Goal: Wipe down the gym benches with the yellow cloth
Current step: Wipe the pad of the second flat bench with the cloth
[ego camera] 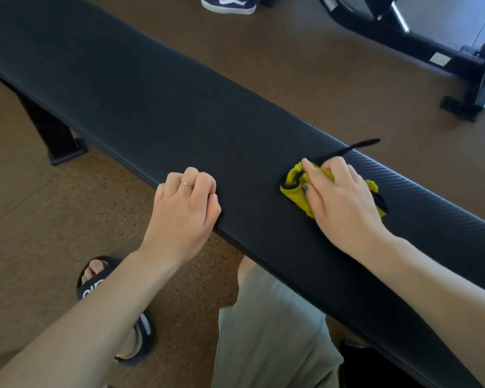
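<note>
Bench (pixel 157 107): black pad, fine ribbed weave toward 3 o'clock. Cloth (pixel 297 191): yellow, black trim and strap. Floor (pixel 305 65): speckled brown. Shoe (pixel 230 4) at 12 o'clock: navy, white stripe. Sandal (pixel 95 287) at 7 o'clock: black, white lettering.
</note>
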The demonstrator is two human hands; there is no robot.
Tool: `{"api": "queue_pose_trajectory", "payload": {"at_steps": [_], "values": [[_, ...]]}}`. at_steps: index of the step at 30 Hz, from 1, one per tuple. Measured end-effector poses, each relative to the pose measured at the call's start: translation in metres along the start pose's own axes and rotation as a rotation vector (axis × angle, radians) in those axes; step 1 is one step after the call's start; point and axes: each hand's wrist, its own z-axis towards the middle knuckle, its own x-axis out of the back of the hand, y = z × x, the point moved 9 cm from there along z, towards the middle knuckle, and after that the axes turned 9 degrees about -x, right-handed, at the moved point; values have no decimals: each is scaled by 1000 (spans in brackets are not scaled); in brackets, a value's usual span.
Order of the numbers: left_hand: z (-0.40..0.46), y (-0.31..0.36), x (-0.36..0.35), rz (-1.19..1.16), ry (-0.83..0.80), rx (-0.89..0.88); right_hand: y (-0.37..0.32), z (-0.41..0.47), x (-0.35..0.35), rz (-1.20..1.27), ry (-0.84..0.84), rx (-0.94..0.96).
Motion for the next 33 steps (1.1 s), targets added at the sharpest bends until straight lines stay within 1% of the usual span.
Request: {"api": "queue_pose_trajectory", "payload": {"at_steps": [4, 8, 11, 12, 14, 16, 18, 20, 23, 24, 27, 29, 30, 32, 33], "values": [[2, 1, -2, -8, -31, -9, -14, 28, -8, -10, 31, 25], [6, -1, 2, 2, -100, -79, -63, 103, -36, -60, 42, 39], [11, -1, 8, 148, -176, -195, -87, 145, -46, -92, -15, -5], [13, -6, 13, 194, -185, -214, -86, 145, -47, -85, -36, -7], [12, -31, 25, 235, -192, -191, -86, 118, -43, -89, -63, 31], [7, -60, 33, 225, -218, -161, -100, 66, -33, -88, -36, 111], [2, -74, 30, 181, -237, -158, -119, 23, -27, -28, -39, 196], [-2, -78, 20, 100, -256, -135, -125, 23, -28, 10, -63, 258], [-2, -78, 9, 22, -251, -122, -136, 70, -40, 42, -49, 282], [-2, -79, 10, 16, -255, -124, -144, 91, -45, 50, -37, 267], [0, -83, 19, -12, -310, -132, -166, 134, -63, 8, -88, 182], [4, -84, 28, -24, -353, -184, -168, 125, -61, -26, -85, 170], [7, -85, 34, -25, -362, -199, -167, 106, -56, -44, -76, 193], [14, -101, 45, 5, -344, -157, -169, 54, -43, -27, -50, 288], [16, -114, 48, 35, -325, -99, -171, 29, -40, 2, -69, 317]]}}
